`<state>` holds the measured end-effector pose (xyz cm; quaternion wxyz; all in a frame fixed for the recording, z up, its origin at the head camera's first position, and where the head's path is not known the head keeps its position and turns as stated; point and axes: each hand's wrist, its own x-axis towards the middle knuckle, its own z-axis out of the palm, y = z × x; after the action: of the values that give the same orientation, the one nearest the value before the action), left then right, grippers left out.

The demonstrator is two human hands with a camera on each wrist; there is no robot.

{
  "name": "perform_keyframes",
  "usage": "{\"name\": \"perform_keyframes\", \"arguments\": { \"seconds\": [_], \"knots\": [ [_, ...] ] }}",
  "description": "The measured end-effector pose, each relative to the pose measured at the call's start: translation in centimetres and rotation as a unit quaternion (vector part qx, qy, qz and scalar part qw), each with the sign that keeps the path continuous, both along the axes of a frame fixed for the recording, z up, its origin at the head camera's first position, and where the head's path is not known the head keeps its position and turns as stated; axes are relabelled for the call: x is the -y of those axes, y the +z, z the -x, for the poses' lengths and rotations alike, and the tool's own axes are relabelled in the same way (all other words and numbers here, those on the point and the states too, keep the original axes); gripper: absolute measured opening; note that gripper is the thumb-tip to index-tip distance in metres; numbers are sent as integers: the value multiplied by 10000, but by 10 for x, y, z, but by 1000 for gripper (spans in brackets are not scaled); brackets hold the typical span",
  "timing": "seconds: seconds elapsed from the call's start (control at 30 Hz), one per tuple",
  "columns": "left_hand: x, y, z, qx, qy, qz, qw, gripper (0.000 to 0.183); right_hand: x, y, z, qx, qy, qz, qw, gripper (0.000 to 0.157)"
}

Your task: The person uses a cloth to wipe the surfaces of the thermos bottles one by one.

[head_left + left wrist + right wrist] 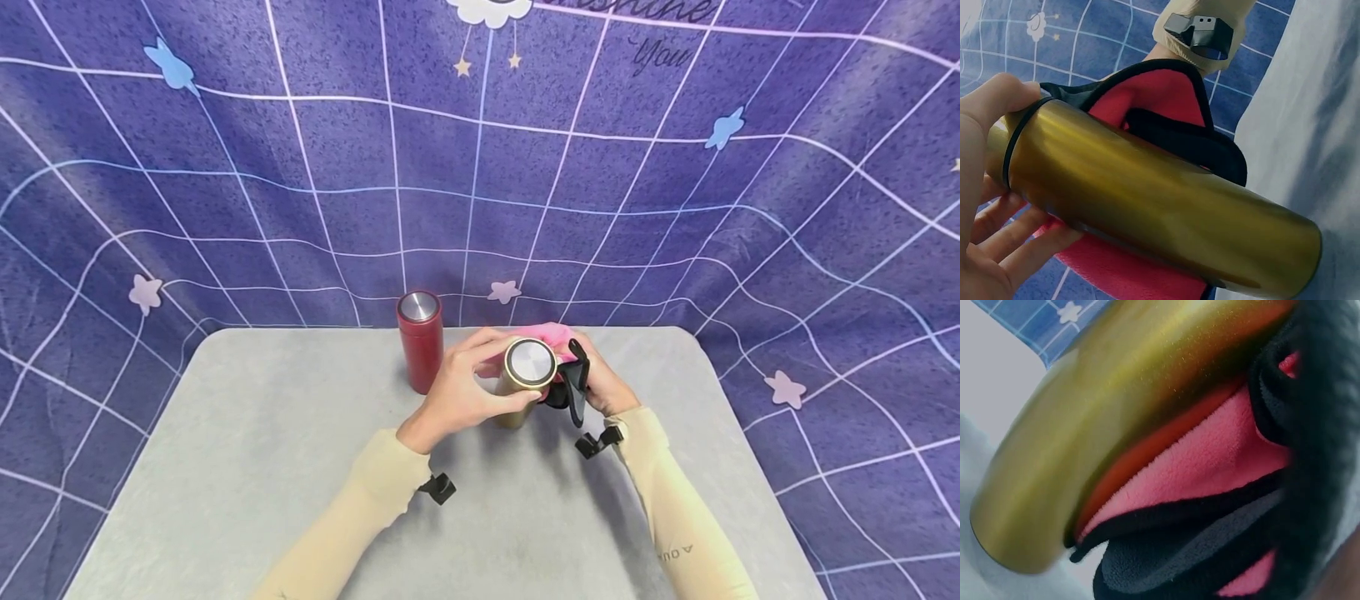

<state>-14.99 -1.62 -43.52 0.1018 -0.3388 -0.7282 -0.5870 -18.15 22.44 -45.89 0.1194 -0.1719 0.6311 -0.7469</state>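
Observation:
A gold vacuum flask [513, 414] with a silver-topped lid [531, 362] is gripped near its top by my left hand [467, 385]. Thumb and fingers go round its neck in the left wrist view, just about a dark ring, and the gold body [1160, 194] slants across. Whether its base touches the table cannot be told. My right hand [604, 382] holds a pink cloth with dark backing and black edging [1185, 456] against the flask's side. Most of the right fingers are hidden behind the cloth, which also shows beneath the flask in the left wrist view.
A red flask [422, 350] with a silver-topped lid stands upright left of the hands, close to the left fingers. The grey table [247, 467] meets a purple grid-patterned curtain [337, 208] at its back and sides. Black mounts [438, 489] sit on both wrists.

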Motion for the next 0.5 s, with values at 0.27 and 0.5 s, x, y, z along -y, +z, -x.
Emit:
{"name": "perform_keyframes", "arguments": {
  "seconds": [0.27,0.5],
  "knots": [
    [1,6,3,-221,332,711,9967,62,-4,-7,-2,-9,-137,-35,9999,33],
    [2,15,7,-365,579,1422,9875,64,-7,-10,-4,-48,-69,-25,10000,36]
  ]
}}
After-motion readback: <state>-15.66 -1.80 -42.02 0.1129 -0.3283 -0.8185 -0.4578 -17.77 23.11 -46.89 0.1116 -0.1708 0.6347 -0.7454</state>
